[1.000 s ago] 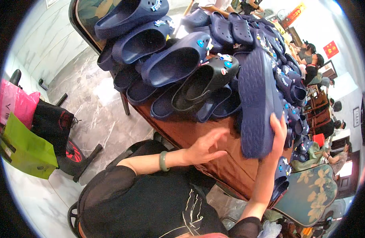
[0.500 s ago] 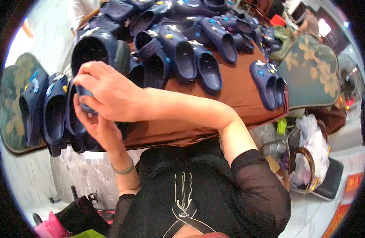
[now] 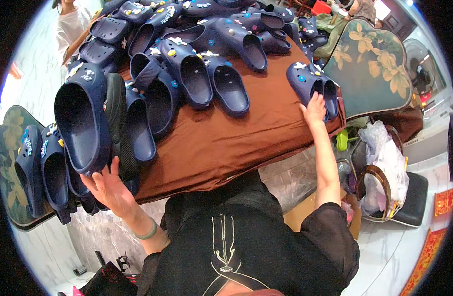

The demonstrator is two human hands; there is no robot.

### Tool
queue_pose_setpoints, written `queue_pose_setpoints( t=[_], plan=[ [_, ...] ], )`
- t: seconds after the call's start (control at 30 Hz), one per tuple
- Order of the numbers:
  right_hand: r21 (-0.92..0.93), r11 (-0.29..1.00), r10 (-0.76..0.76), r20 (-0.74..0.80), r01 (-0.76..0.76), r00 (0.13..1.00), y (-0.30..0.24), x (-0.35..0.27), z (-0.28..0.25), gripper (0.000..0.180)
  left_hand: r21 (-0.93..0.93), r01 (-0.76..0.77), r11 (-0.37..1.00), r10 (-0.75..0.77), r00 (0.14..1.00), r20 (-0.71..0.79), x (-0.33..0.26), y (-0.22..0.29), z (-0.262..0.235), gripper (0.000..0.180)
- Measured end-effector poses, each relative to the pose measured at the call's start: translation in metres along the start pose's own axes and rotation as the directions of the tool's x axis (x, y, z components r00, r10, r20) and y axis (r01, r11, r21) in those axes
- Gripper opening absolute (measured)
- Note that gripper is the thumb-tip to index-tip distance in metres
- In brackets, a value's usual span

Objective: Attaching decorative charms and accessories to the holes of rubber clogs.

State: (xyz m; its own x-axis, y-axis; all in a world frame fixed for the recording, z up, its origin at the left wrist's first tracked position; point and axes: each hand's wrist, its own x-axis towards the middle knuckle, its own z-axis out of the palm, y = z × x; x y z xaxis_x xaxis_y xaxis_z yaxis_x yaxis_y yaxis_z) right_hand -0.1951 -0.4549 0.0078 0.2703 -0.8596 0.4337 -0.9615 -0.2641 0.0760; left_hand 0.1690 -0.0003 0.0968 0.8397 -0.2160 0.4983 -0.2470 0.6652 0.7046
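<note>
Left hand (image 3: 109, 187) open, palm up, fingers spread beneath a big navy clog (image 3: 82, 123) at the brown-clothed table (image 3: 226, 143) edge, touching it, not clenched | Right hand (image 3: 314, 108), half a second ago beside the left, now reaches far right, fingers resting on a decorated clog pair (image 3: 313, 84) | Sorting seems to continue.

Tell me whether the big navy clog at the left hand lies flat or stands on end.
On end. The navy clog stands with its opening facing the camera, heel resting on the left hand, leaning against other clogs.
</note>
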Motion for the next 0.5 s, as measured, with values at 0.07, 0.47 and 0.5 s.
queue_pose_setpoints(
  t=[0.07, 0.47, 0.5],
  plan=[
    [0.032, 0.998, -0.064, 0.098, 0.062, 0.993, 0.040, -0.006, 0.033, 0.053, -0.036, 0.037, 0.999, -0.039, 0.998, -0.051, -0.015, -0.006, 0.003, 0.048],
    [0.671, 0.738, -0.327, 0.453, -0.075, 0.829, -0.051, -0.100, -0.065, 0.036, 0.514, 0.495, 0.701, -0.696, 0.632, 0.341, -0.109, -0.041, 0.032, 0.054],
    [0.690, 0.722, -0.377, 0.448, -0.045, 0.811, -0.065, -0.119, -0.070, 0.039, 0.579, 0.478, 0.660, -0.748, 0.483, 0.454, -0.114, -0.054, 0.039, 0.066]
  ],
)
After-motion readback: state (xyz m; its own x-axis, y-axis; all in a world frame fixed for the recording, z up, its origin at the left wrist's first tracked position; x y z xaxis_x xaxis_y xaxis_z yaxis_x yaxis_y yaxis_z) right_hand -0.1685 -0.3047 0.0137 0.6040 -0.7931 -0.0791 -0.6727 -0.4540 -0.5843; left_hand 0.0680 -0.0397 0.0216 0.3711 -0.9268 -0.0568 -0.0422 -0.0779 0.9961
